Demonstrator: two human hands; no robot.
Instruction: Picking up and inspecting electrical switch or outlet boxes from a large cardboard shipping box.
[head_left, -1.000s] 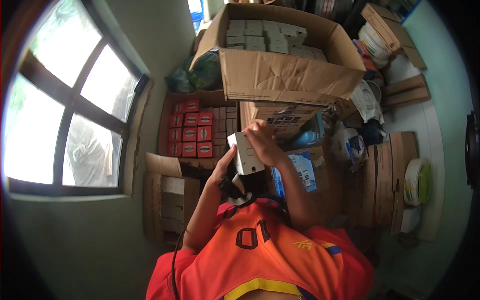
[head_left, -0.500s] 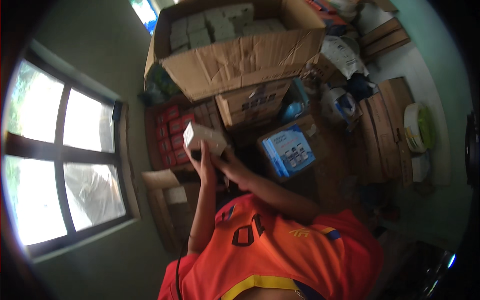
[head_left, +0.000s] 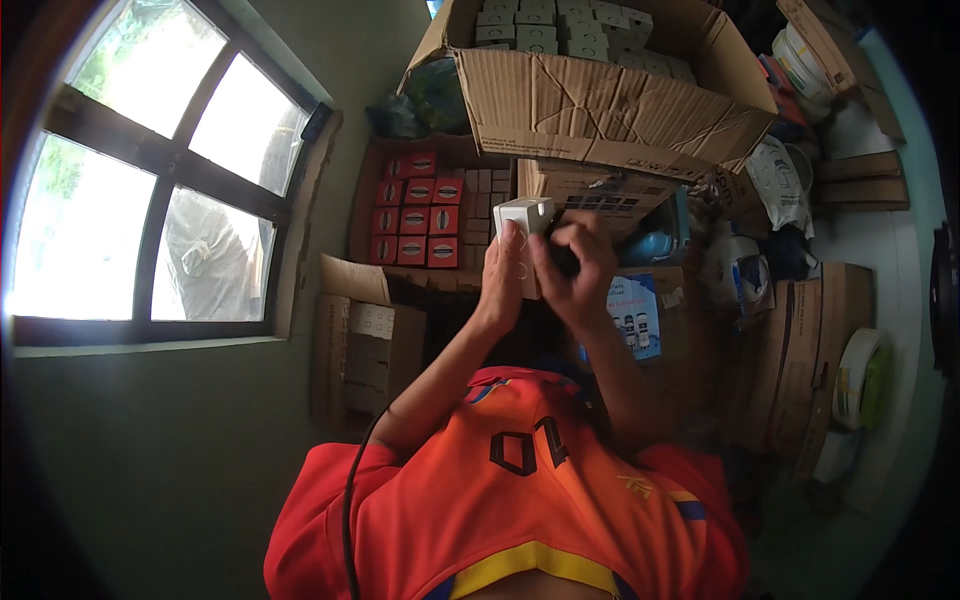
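In front of my chest, a small white box [head_left: 524, 212] with circle marks and a notch in its upper end stands nearly upright. My left hand [head_left: 503, 285] is closed on its left side, thumb on the front face. My right hand [head_left: 583, 270] is curled beside it, with the thumb along the box's right edge and the forefinger bent near its top. A dark patch shows between that thumb and forefinger; whether it is a held thing or shadow, I cannot tell. The undersides of both hands are hidden.
A large open carton [head_left: 610, 105] of small white boxes stands at the far side. Beyond my left hand is a carton of red boxes [head_left: 415, 220]. An open carton [head_left: 335, 345] sits nearer left, and a carton with a blue label [head_left: 636, 315] to the right. A window [head_left: 165, 190] is left.
Both hands have moved right with the white box, which has turned from tilted to nearly upright. My right hand has come up beside its top. The view has shifted too.
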